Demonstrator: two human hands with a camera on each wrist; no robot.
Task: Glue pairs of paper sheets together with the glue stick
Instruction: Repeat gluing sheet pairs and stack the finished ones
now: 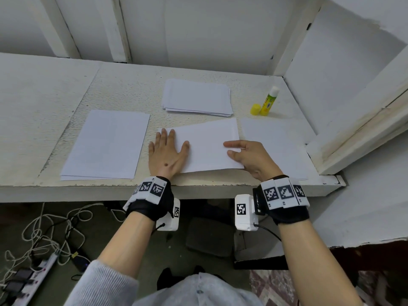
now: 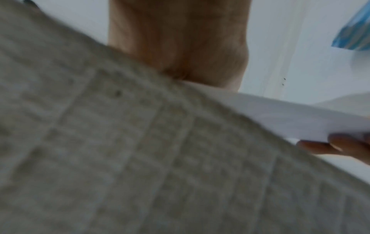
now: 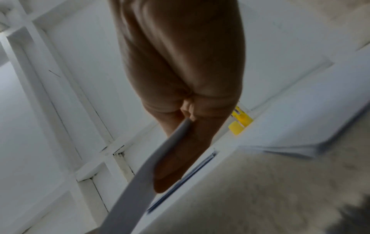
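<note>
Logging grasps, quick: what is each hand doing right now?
Left hand: open, flat on the sheet.
Right hand: pinching that sheet's right edge.

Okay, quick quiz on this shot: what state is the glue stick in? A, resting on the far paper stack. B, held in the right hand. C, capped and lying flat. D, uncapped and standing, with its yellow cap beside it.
D: the glue stick stands with its white tip bare, and the yellow cap sits on the table beside it.
</note>
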